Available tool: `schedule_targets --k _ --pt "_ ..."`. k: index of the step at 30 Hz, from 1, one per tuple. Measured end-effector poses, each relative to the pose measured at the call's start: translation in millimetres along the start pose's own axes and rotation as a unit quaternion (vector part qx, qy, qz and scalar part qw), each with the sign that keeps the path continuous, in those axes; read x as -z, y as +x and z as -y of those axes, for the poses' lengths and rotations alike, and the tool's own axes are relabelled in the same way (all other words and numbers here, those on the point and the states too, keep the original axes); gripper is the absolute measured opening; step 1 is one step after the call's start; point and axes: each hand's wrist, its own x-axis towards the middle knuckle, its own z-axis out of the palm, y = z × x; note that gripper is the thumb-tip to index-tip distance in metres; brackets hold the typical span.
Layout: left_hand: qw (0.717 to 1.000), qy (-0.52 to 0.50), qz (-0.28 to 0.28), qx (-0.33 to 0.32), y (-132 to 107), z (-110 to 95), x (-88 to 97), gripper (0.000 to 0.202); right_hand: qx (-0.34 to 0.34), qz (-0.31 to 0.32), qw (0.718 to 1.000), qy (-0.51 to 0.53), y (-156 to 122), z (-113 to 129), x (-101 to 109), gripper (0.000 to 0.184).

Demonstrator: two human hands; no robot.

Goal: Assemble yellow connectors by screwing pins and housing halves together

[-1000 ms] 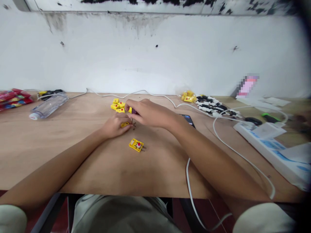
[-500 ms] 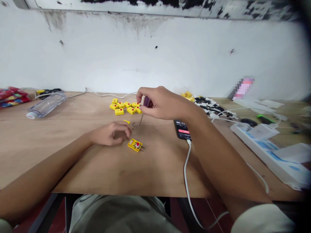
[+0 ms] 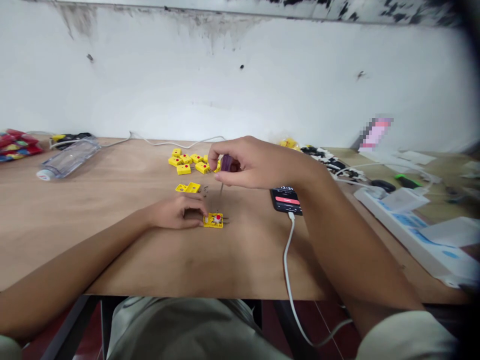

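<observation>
My right hand (image 3: 249, 165) grips a purple-handled screwdriver (image 3: 226, 162) upright, its thin shaft pointing down toward the table just above a yellow connector block with a red button (image 3: 213, 220). My left hand (image 3: 176, 212) rests on the table, its fingertips on the block's left end. Two yellow plastic pieces (image 3: 187, 188) lie just above my left hand, with several tiny screws (image 3: 205, 190) beside them. A loose group of several yellow connector blocks (image 3: 185, 162) lies farther back, partly hidden behind my right fingers.
A phone (image 3: 286, 200) with a white charging cable (image 3: 287, 265) lies right of my hands on the wooden table (image 3: 232, 265). A transparent plastic container (image 3: 69, 157) and red packets (image 3: 17, 144) sit back left. Black-and-white parts (image 3: 332, 162) and a power strip (image 3: 390, 220) lie right.
My left hand has moved right onto the connector block, which has turned squarer to the table edge. Yellow pieces now lie left of the screws. My right hand and screwdriver have barely moved.
</observation>
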Motion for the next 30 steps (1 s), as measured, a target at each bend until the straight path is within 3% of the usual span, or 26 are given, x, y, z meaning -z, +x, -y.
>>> schedule_targets --k 7,21,30 --pt "0.999 -0.003 -0.035 0.016 3.8 -0.3 -14.9 0.011 0.026 0.047 0.999 -0.007 5.6 -2.2 -5.0 0.003" --pt "0.999 0.001 -0.024 -0.027 8.4 -1.5 -16.1 0.017 0.049 0.092 0.994 -0.028 10.6 -5.4 -15.0 0.009" --pt "1.0 -0.004 -0.017 0.009 8.2 -0.1 -17.8 0.015 0.05 0.119 0.991 -0.03 12.3 -1.7 -15.6 0.007"
